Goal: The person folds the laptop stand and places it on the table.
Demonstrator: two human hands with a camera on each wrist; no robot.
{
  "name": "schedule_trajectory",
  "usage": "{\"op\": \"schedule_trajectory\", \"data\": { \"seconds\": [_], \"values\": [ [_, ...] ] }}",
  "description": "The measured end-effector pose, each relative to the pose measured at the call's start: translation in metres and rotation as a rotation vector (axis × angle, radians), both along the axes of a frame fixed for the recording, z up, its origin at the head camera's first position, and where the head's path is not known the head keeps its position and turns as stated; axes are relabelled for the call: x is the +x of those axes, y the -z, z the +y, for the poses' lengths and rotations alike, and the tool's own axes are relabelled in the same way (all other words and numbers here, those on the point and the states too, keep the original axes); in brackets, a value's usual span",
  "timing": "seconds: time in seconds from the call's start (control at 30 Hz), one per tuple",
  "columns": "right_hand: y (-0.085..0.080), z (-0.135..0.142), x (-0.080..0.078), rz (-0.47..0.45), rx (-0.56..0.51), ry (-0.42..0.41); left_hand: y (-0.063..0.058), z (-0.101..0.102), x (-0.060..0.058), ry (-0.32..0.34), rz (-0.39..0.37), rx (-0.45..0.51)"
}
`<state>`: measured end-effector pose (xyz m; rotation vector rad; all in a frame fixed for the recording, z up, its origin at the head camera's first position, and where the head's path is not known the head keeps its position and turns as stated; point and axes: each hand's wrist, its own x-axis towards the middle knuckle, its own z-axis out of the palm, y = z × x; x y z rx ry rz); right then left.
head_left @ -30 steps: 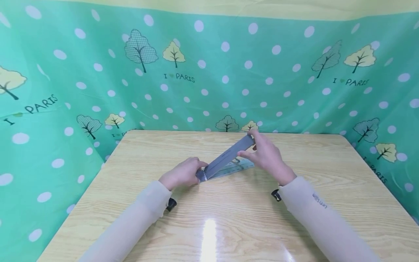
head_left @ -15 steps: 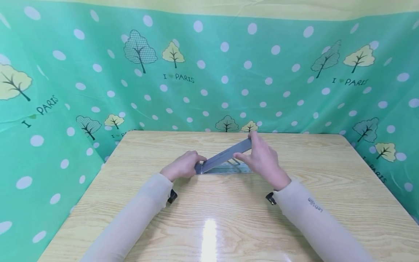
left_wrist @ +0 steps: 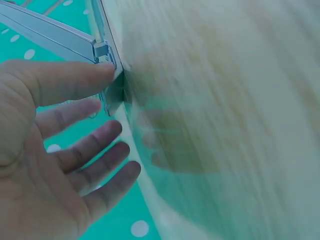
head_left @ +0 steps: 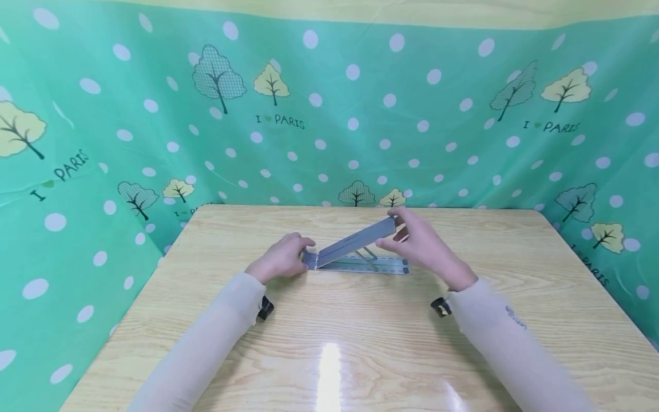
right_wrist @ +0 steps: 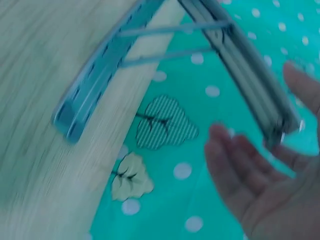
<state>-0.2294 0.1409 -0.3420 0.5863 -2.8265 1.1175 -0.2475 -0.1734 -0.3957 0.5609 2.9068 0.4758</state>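
Note:
A grey folding stand (head_left: 355,241) is spread in a V on the wooden table, hinged at its left end. Its slotted base (head_left: 362,265) lies flat, while a thin wire prop (head_left: 367,253) runs from the base to the raised upper arm. My left hand (head_left: 282,257) is at the hinge end; in the left wrist view its thumb (left_wrist: 92,76) overlaps that end and the fingers are spread. Around the raised tip, my right hand (head_left: 421,243) has thumb and fingers apart. The right wrist view shows these relaxed fingers (right_wrist: 240,170) beside the arm's tip.
The wooden table (head_left: 329,320) reaches a green dotted curtain (head_left: 329,114) printed with trees at its back and sides. Small black wrist devices (head_left: 266,309) sit under the light sleeves. Glare marks the near tabletop.
The base has swung from slanted to roughly level across the view. The upper arm has tilted lower. Both hands have loosened around the stand, the left shifting slightly left, the right slightly right.

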Motion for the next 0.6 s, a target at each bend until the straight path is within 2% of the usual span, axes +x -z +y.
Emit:
{"op": "schedule_trajectory", "data": {
  "seconds": [0.13,0.27,0.43,0.6],
  "values": [
    [0.001,0.017,-0.007,-0.033,-0.075,-0.112,0.0,-0.005,0.003,-0.06,0.032,0.009],
    [0.003,0.027,-0.011,-0.093,-0.159,-0.159,0.001,-0.009,0.003,-0.075,0.044,0.012],
    [0.005,0.03,-0.014,-0.135,-0.208,-0.166,0.003,-0.011,0.003,-0.057,0.066,0.015],
    [0.004,0.029,-0.011,-0.119,-0.203,-0.145,0.003,-0.012,0.001,-0.042,0.073,0.006]
  ]
}}
